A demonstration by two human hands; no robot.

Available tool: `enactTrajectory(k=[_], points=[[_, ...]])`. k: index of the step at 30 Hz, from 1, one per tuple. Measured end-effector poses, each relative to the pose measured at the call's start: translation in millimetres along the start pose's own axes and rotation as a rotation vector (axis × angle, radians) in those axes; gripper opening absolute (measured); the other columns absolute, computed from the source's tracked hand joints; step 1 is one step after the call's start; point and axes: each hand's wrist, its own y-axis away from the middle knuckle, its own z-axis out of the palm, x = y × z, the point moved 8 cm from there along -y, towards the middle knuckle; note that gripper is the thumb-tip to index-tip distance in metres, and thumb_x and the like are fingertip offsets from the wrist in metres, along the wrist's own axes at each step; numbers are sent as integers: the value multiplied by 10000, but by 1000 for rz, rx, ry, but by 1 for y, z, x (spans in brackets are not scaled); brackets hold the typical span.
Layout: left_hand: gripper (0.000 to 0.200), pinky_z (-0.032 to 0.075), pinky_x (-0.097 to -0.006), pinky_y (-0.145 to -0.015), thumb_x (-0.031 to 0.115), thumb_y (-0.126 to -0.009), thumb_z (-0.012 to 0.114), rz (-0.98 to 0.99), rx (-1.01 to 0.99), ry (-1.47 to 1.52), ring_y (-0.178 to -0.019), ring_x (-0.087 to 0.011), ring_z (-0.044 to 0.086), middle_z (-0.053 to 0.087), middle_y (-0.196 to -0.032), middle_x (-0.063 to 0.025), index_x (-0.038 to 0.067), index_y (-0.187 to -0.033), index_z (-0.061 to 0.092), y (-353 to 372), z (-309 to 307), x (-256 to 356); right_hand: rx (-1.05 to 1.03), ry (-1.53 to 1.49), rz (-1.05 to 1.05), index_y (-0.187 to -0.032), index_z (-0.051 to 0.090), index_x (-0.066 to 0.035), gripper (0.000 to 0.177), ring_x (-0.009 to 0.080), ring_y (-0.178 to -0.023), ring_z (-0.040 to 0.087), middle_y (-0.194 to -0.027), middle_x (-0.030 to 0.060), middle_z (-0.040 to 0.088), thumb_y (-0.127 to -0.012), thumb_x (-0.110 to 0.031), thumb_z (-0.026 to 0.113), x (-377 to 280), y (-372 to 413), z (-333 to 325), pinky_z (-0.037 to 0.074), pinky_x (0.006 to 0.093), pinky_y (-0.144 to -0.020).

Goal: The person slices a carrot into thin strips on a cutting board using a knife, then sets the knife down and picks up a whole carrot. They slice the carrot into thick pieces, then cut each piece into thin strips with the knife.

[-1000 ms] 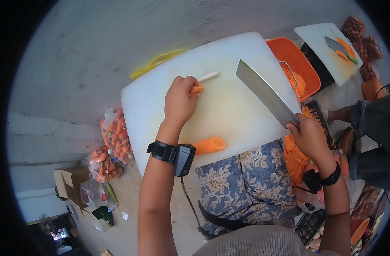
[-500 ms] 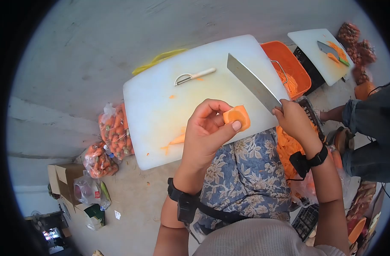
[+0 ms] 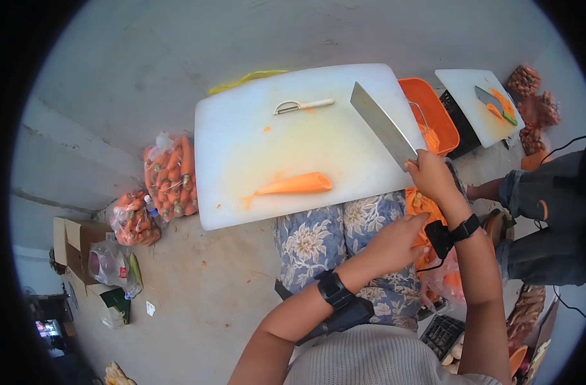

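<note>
My right hand grips the handle of a wide-bladed cleaver, its blade raised over the right part of the white cutting board. My left hand is over my lap, below the right forearm, with fingers stretched toward the shredded carrot; nothing shows in it. A peeled carrot with a cut end lies near the board's front edge. Farther back on the board is a white peeler. An orange curved piece shows in front of another person's trousers at the right.
Bagged carrots stand left of the board, by an open cardboard box. An orange bin is at the board's right. Beyond it is a second board with a knife. Another person's legs are at the right.
My left hand has let go of the carrot piece and moved down and right, off the board. The carrot on the board is now uncovered. The cleaver remains in my right hand.
</note>
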Motion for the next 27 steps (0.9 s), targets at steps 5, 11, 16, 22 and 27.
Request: enactTrajectory(k=[5,11,16,22,27], points=[[246,508,-366,-788,154,-834,680,-46,342,-123,-894,-286,647,668,-909,-134,19,-1039,655,40,-96,-41,4,-38,30,-897,605,84,292,426,-822,652,-821,286,646,-878,-208,614,5,4,4,513,468,-727],[225,487,-375,-805,110,-813,695,-95,841,-513,-934,-292,619,650,-999,-116,30,-1021,662,100,-175,-60,36,43,10,-896,612,45,254,416,-782,654,-803,257,658,-896,-209,595,-4,11,4,520,481,-706],[304,450,-414,-908,130,-798,702,-113,768,-546,-1055,-320,563,614,-1115,-128,44,-1087,658,100,-179,-76,57,130,-34,-873,590,27,229,418,-702,645,-726,240,645,-903,-200,595,-20,19,3,514,485,-641],[303,432,-414,-943,138,-800,722,-30,710,-570,-1083,-312,553,612,-1143,-114,58,-1086,665,104,-168,-82,49,243,-83,-879,577,-1,183,384,-635,642,-669,215,633,-910,-181,595,-29,23,6,506,457,-581],[304,432,-409,-934,130,-782,738,0,758,-578,-1081,-306,548,610,-1141,-99,68,-1072,669,109,-164,-91,90,258,-145,-859,562,-20,164,359,-594,632,-639,189,620,-905,-172,606,-35,27,7,501,432,-549]])
